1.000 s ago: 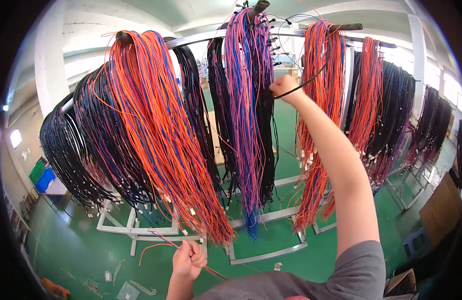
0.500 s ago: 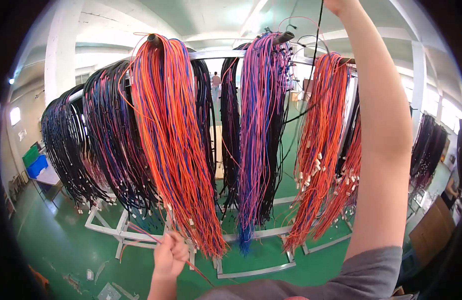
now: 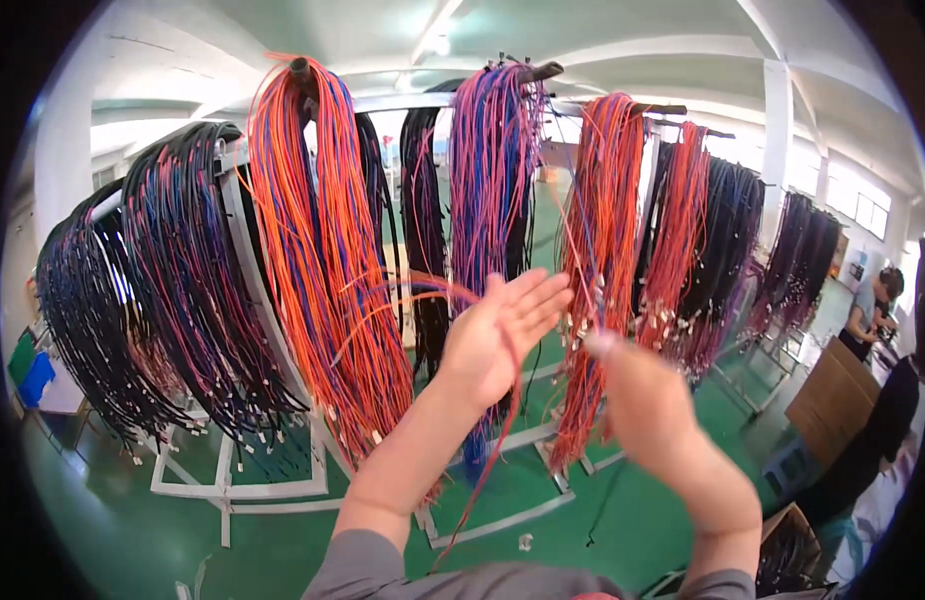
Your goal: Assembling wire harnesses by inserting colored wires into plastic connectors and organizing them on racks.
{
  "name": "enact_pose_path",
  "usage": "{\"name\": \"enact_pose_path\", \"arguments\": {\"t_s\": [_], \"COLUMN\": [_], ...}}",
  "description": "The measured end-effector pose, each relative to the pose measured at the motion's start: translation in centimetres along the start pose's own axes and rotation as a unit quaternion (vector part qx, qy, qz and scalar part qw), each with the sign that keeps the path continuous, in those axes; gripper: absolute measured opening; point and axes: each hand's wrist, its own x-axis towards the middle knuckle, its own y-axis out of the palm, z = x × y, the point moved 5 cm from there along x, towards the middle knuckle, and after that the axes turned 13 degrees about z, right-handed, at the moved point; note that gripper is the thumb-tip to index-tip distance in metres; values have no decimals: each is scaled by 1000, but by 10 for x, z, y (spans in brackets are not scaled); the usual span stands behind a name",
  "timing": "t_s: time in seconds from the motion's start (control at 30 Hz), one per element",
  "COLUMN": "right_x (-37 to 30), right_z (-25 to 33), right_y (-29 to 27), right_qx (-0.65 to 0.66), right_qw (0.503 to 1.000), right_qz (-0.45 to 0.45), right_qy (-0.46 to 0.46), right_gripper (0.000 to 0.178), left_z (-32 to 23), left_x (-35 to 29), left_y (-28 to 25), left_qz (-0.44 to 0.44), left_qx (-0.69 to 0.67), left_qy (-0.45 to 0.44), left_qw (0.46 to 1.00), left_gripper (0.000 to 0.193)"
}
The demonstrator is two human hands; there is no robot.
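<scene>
My left hand (image 3: 508, 335) is raised in front of the hanging wires, palm showing and fingers stretched out. Thin red-orange wires (image 3: 499, 450) lie across it between thumb and palm; one end reaches left over the orange bundle, the other trails down toward me. To its right, my right hand (image 3: 651, 405) is closed and smeared by motion. A thin wire (image 3: 575, 235) slants down to its fingertips, which hide the end. Behind the hands hang an orange and blue wire bundle (image 3: 328, 230), a pink and purple one (image 3: 493, 170) and another orange one (image 3: 605, 200).
Black cable bundles (image 3: 183, 270) hang at the left of a pale metal rack (image 3: 233, 492) on a green floor. More dark bundles (image 3: 728, 240) hang on the right. Another person (image 3: 868, 305) stands far right, near a brown cardboard sheet (image 3: 833, 400). A blue bin (image 3: 38, 380) is far left.
My right hand has come down from above to chest height. My left hand has risen from low left to the middle and opened its fingers. The view has turned right.
</scene>
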Motion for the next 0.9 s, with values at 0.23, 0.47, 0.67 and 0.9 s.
{"name": "enact_pose_path", "arguments": {"t_s": [0.23, 0.47, 0.67, 0.9], "right_x": [-119, -239, -315, -325], "right_z": [60, 98, 132, 56], "right_y": [29, -17, -44, -51], "right_qx": [24, 203, 409, 723], "right_qw": [981, 945, 864, 648], "right_qz": [178, 188, 253, 84], "right_qy": [74, 174, 148, 226], "right_gripper": [31, 32, 29, 46], "left_z": [35, 36, 31, 48], "left_x": [26, 57, 5, -86], "left_y": [29, 30, 74, 150], "left_qz": [17, -99, -128, -57], "left_qx": [-82, -54, 23, 128], "left_qy": [-30, 5, 97, 96], "left_qw": [996, 994, 987, 986], "left_gripper": [42, 34, 22, 21]}}
